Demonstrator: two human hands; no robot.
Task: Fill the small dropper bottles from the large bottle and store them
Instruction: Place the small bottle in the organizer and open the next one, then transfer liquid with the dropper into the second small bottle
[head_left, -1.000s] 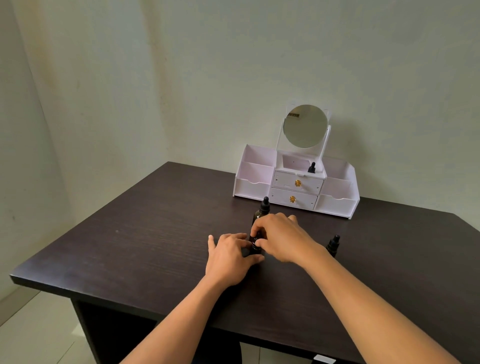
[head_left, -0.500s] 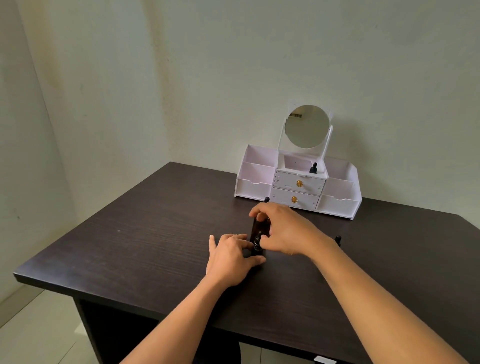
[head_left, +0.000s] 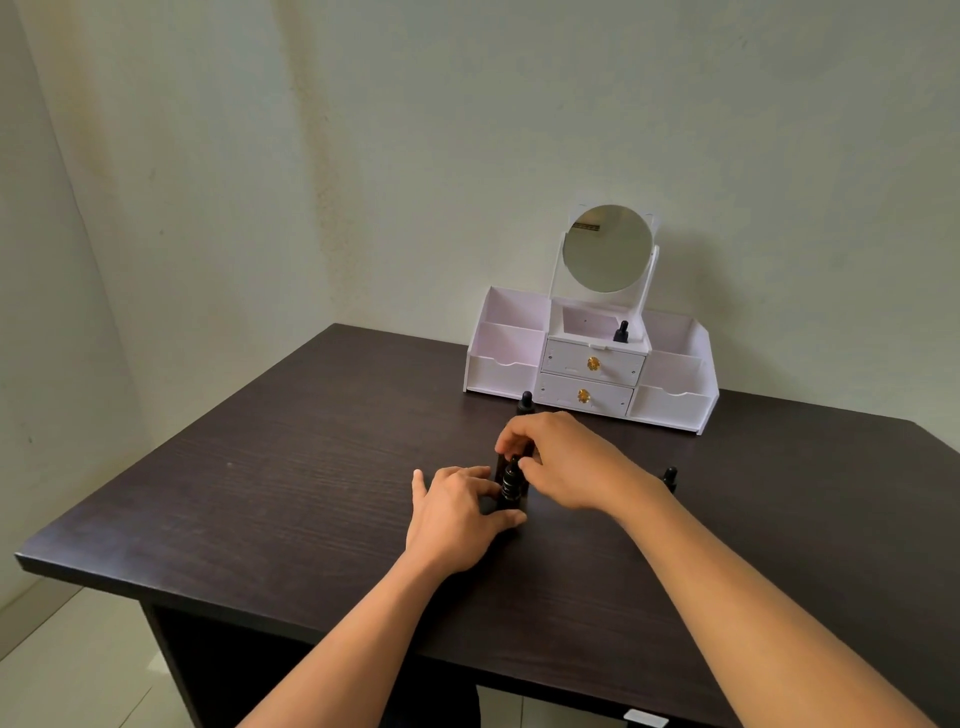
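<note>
Now hold the small dropper bottle (head_left: 511, 483) upright on the bench (head_left: 291, 467), pinched low by the left hand (head_left: 457, 512). Note the large bottle (head_left: 525, 404) just behind it, vertical, gripped by the right hand (head_left: 566, 457), the nearer hand for lifting it.

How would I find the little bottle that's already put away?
Look at the white organizer with the round mirror at the back of the dark table. In the open tray under the mirror, just above the two drawers, stands a small dark dropper bottle. It is the only bottle inside the organizer; the other bottles stand out on the tabletop.
</note>
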